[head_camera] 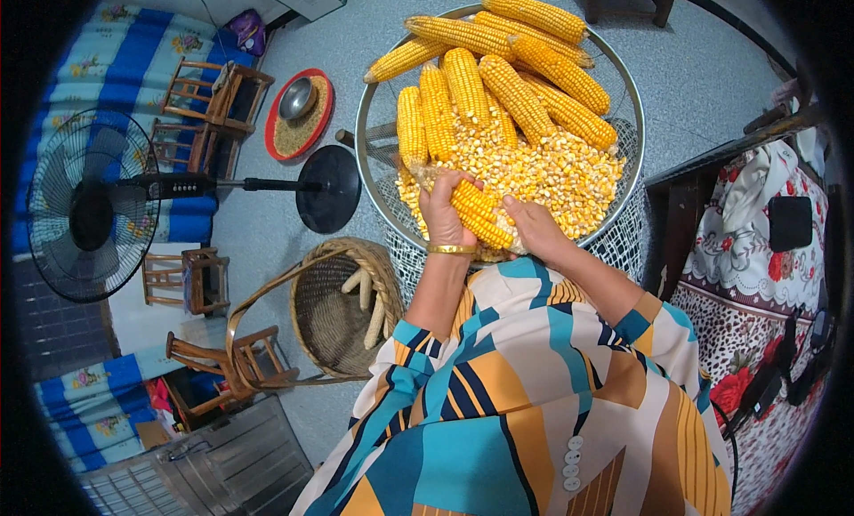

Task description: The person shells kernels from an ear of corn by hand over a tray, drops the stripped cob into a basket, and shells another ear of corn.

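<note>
A yellow corn cob lies tilted across my two hands, partly stripped of kernels at the end near my body. My left hand, with a gold bangle at its wrist, is wrapped around the cob's far part. The thumb of my right hand presses on the cob's near end, where a pale stripped patch shows; the fingers beneath are hidden. Under both hands loose kernels are heaped in a wide round metal-rimmed mesh sieve. Several unshelled corn cobs are piled along its far side.
Left of the sieve stands a wicker basket holding stripped cobs. A fan stands beyond it, near a red tray of grain with a metal bowl. Wooden chairs line the left; a cloth-covered table is at right.
</note>
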Demonstrator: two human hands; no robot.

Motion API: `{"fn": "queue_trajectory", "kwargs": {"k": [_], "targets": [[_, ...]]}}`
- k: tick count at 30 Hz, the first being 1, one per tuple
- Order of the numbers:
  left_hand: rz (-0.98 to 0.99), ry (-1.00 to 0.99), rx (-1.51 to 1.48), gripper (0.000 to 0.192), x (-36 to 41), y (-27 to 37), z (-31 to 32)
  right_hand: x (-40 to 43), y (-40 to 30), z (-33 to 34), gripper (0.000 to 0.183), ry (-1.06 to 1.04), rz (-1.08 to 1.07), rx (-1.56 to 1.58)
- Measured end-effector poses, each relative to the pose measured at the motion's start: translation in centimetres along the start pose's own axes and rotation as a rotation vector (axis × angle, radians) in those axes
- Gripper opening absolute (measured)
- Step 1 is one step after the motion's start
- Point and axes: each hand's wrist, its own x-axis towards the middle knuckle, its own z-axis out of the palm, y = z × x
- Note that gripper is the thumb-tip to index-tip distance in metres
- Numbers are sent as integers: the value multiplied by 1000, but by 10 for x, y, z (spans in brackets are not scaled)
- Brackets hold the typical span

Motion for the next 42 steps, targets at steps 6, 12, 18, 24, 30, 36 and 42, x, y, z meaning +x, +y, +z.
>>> {"fn": "queue_trajectory", "kwargs": {"k": [6, 12, 18, 24, 30, 36, 42], "targets": [[78, -12, 51, 12, 2, 1, 5, -3, -18, 0, 46, -39, 177, 335], [88, -33, 101, 9, 0, -1, 7, -1, -9, -4, 34, -190, -65, -6], [29, -47, 15, 8, 1, -1, 3, -6, -14, -2, 33, -159, 63, 332], [62, -73, 108, 11, -5, -2, 8, -6, -17, -5, 32, -262, 116, 291], [60, -85, 53, 12, -1, -3, 6, -7, -19, -8, 33, -273, 119, 380], [-19, -46, -33, 7, 4, -5, -2, -7, -21, -11, 37, -305, 186, 445], [22, -57, 109, 8, -5, -3, 10, -4, -13, -8, 35, -287, 146, 328]]}}
